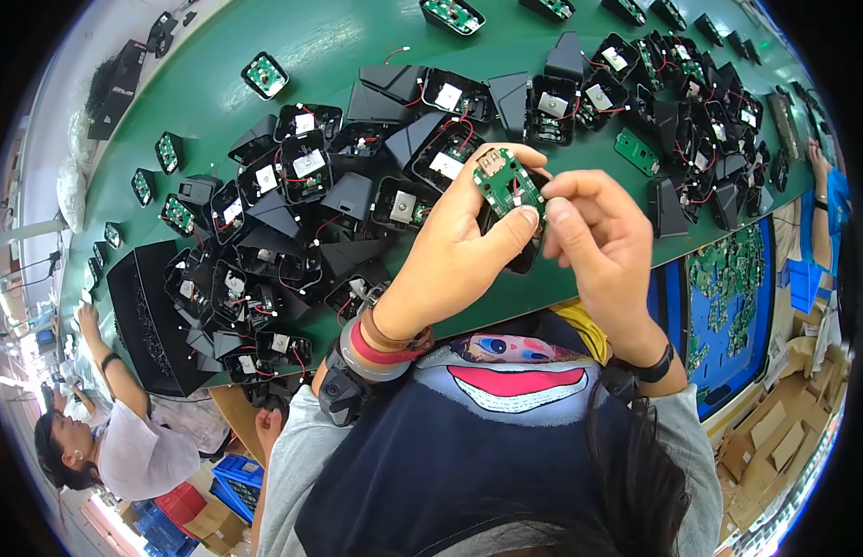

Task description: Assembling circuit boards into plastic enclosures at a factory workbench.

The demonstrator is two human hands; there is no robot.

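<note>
My left hand point(454, 246) is closed around a black plastic housing point(521, 258) and a green circuit board point(508, 186), its thumb lying on the board. A metal socket shows at the board's upper end, with a bit of red wire near the middle. At the board's right edge, my right hand point(598, 232) has thumb and forefinger pinched together. Whatever sits between those fingertips is too small to make out. Most of the housing is hidden under the board and the left fingers.
Black housings with wires point(306, 162) crowd the green table point(329, 37). A loose circuit board point(636, 151) lies right of my hands. A blue tray point(728, 371) of circuit boards stands at the right. A black box point(148, 316) is at the left, near a co-worker point(143, 446).
</note>
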